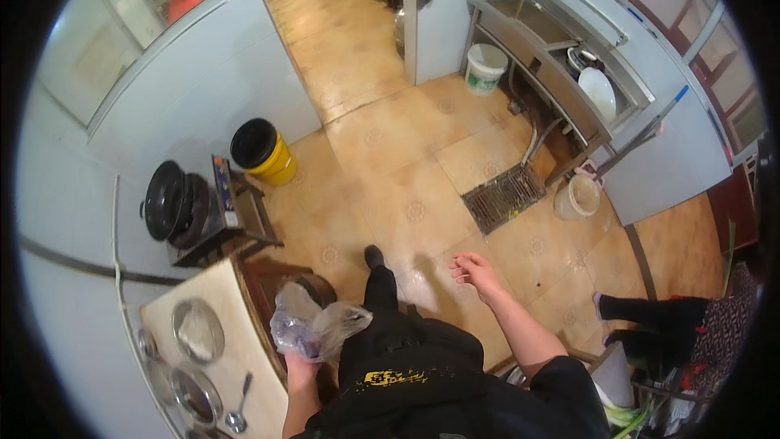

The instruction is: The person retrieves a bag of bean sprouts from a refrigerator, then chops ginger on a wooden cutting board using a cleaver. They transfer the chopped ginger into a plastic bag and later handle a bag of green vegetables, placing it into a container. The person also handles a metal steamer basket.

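Note:
My left hand (304,361) grips a clear plastic bag (329,329) with something purplish inside, beside the edge of a light countertop; the bag partly hides the fingers. In the air over the tiled floor, my right hand (474,272) holds nothing, its fingers apart and slightly curled. On the countertop (244,329) stand a round metal bowl (198,330) with white contents and a metal bowl (196,396) with dark contents. A metal ladle (236,421) lies near them.
Black woks (166,201) sit on a stove at left, near a yellow bucket (277,164). At right are a steel sink (548,42), white buckets (487,64), a floor drain grate (504,198) and another person (658,323). Green-leaved vegetables (621,411) are at lower right.

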Tool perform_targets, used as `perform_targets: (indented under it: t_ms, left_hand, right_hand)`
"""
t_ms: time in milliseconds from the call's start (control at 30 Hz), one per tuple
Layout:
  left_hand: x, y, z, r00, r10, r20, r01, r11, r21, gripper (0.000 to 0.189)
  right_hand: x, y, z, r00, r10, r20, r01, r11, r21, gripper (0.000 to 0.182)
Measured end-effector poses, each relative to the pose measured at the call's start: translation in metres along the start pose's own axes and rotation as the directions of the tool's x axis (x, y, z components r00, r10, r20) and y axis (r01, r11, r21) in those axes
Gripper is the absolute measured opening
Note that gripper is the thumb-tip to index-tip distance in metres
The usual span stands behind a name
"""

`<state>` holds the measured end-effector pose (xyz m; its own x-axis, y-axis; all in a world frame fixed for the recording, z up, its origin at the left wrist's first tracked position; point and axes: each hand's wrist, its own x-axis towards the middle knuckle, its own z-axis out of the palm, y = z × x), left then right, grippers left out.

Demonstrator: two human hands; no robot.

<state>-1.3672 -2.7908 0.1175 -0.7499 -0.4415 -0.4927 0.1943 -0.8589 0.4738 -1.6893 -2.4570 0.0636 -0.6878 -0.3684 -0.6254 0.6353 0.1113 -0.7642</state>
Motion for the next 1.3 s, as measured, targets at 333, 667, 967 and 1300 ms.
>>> perform_targets:
  t_ms: [333,667,967,1300]
  left_hand:
    - [0.347,0.107,0.099,0.956,-0.209,0.204,0.228,0.971,-0.071,0.052]
    - [0.661,0.170,0.317,0.888,-0.376,0.266,0.363,0.927,0.098,0.038]
    - [0.873,0.245,0.388,0.908,-0.412,0.078,0.418,0.904,-0.091,0.036]
    - [1.156,0.345,0.427,0.939,0.159,0.303,-0.340,0.537,0.772,0.044]
  right_hand:
    - [0.204,-0.066,0.026,0.968,0.148,-0.204,-0.169,0.982,-0.088,0.030]
    - [0.400,-0.154,0.062,0.875,0.328,-0.355,-0.308,0.945,0.114,0.036]
    - [0.725,-0.449,0.169,0.986,0.051,-0.158,-0.054,0.998,-0.016,0.037]
    - [0.968,-0.677,0.270,0.996,0.090,0.013,-0.091,0.969,0.230,0.030]
